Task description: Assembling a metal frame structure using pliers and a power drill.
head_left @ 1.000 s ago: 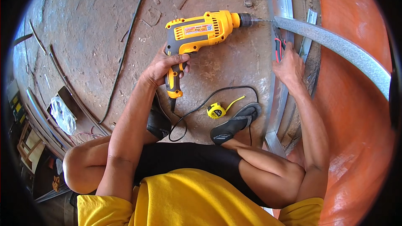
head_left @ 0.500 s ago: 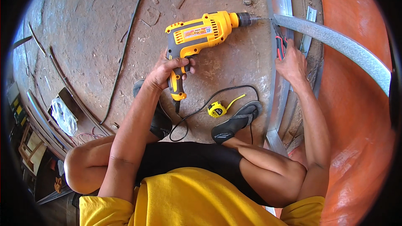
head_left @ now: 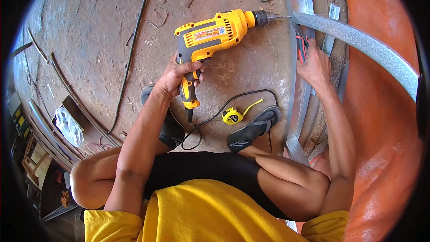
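A yellow and black corded power drill (head_left: 212,38) lies level in my left hand (head_left: 179,75), fingers wrapped round its pistol grip and trigger. Its thin bit (head_left: 281,17) points right and meets the near end of a galvanized metal strip (head_left: 358,36), which curves off to the right. Closed round the red and black handles of pliers (head_left: 301,47) is my right hand (head_left: 316,66). The jaws of the pliers reach up to the strip's end, beside the bit tip. Whether the bit has entered the metal is too small to tell.
A yellow tape measure (head_left: 232,116), its blade slightly out, lies between my feet near the drill's black cord (head_left: 233,96). Long metal channel (head_left: 301,107) runs along the right, beside an orange surface (head_left: 380,152). Another cable (head_left: 132,54) and a plastic bag (head_left: 68,126) lie left.
The drill and my left hand have shifted very slightly left and up. My right hand with the pliers has moved slightly right, while the strip's end stays at the bit tip.
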`<state>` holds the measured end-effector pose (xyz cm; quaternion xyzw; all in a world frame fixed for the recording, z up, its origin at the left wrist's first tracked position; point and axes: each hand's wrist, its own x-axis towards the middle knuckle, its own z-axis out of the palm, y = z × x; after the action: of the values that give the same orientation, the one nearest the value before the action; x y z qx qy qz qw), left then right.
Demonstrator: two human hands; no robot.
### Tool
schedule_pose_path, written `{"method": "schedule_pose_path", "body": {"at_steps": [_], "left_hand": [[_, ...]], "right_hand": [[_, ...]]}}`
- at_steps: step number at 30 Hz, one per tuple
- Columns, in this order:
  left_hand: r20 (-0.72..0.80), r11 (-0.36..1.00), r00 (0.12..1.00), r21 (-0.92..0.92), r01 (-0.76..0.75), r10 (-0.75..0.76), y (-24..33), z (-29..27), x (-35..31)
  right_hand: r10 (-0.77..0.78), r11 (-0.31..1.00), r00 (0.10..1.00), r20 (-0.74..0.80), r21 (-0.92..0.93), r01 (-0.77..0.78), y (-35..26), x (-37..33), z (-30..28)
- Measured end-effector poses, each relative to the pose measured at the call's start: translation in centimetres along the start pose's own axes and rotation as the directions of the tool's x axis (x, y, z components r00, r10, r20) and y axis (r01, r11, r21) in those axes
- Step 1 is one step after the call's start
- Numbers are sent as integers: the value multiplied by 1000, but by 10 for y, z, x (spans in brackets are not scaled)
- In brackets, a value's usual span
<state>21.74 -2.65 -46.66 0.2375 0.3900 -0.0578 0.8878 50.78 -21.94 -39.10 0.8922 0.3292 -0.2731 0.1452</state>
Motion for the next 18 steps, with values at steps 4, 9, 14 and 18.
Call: {"method": "schedule_pose_path", "body": {"at_steps": [4,9,14,18], "left_hand": [[13,1000,1000,-15,15,-15,3,4,-2],[18,999,1000,-42,24,-23,1,3,-1],[24,999,999,-16,30,-30,-3,-5,0],[44,999,999,-27,31,-29,-3,-4,2]], "right_hand": [[-6,1000,1000,-5,-4,6,1,0,-1],[-11,1000,1000,8,-1,11,3,0,-1],[-25,1000,1000,-4,-5,25,3,1,0],[-8,1000,1000,16,-6,8,3,1,0]]}}
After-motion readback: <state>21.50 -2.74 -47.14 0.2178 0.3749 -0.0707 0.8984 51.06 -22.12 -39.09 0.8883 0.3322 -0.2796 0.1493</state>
